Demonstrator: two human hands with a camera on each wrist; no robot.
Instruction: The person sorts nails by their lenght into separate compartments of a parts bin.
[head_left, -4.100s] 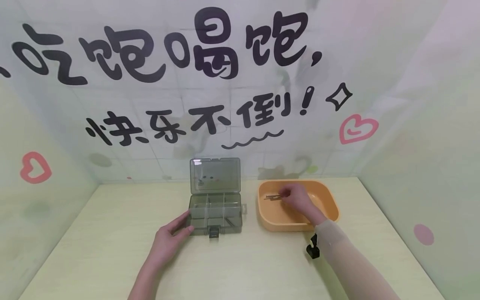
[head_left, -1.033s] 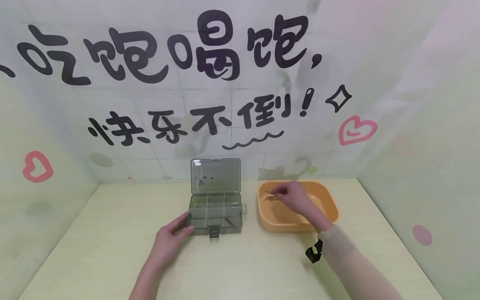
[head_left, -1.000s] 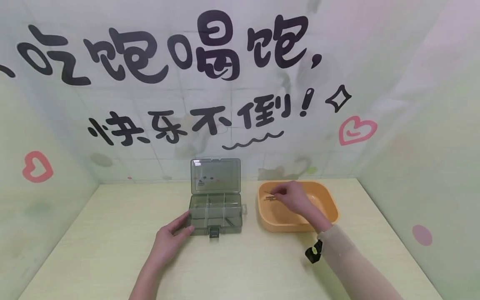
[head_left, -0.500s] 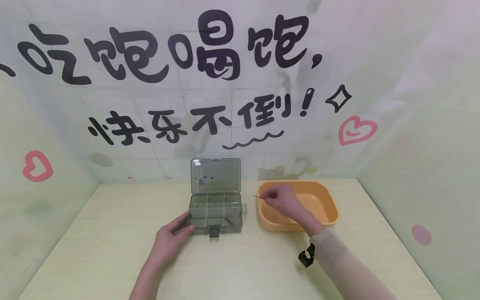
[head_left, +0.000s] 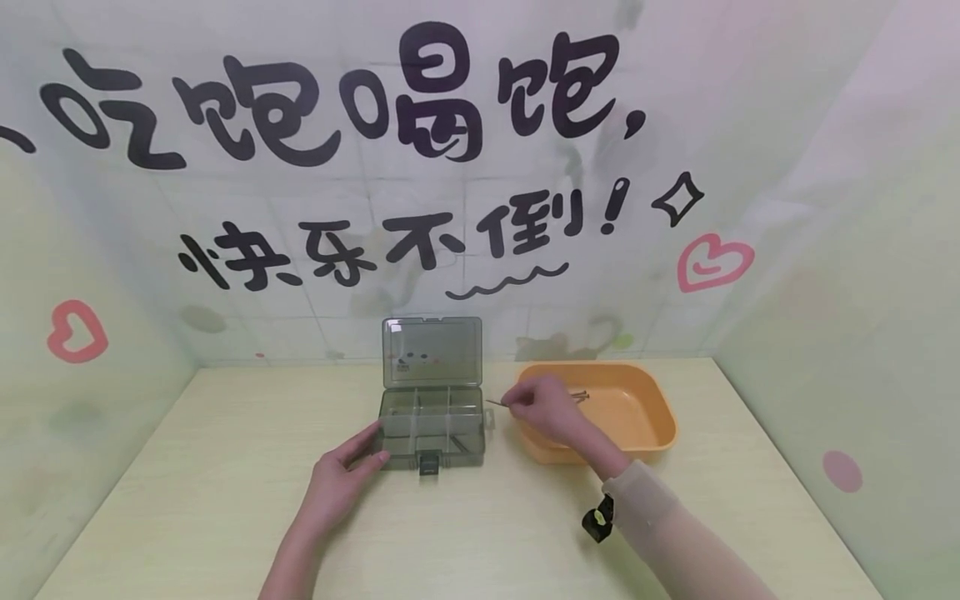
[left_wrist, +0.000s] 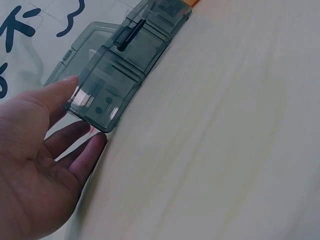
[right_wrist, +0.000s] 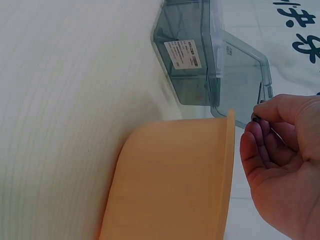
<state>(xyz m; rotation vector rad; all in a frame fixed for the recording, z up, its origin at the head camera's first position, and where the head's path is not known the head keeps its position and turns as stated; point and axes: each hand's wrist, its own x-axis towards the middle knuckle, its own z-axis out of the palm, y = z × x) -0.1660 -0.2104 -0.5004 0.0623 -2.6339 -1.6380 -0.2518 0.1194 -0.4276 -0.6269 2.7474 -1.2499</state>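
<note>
A slim, dark metal piece (head_left: 497, 403), straight like a nail (or a screw, I can't make out any thread), is up in the air in the gap between box and tray, its thicker end at the fingertips and its free end toward the box. The right-hand grip (head_left: 551, 408) is narrow, thumb and finger pinching it. Just beside its free end stands the smoky, see-through box (head_left: 467, 460), lid raised, divided into compartments; a dark sliver (head_left: 459, 443) lies slantwise in the front right one. The left-hand grip (head_left: 341, 479) is loose, thumb and fingers apart, touching the box's left end. On the other side, the orange tray (head_left: 630, 421) holds a few more metal pieces (head_left: 580, 396), partly behind the right hand. Everything stands on the pale surface (head_left: 450, 533).

Half a second ago the held piece only just poked past the tray's left rim; now it has travelled left, almost to the box, and the pieces in the tray have come out from behind the hand. The left hand has stayed put.
</note>
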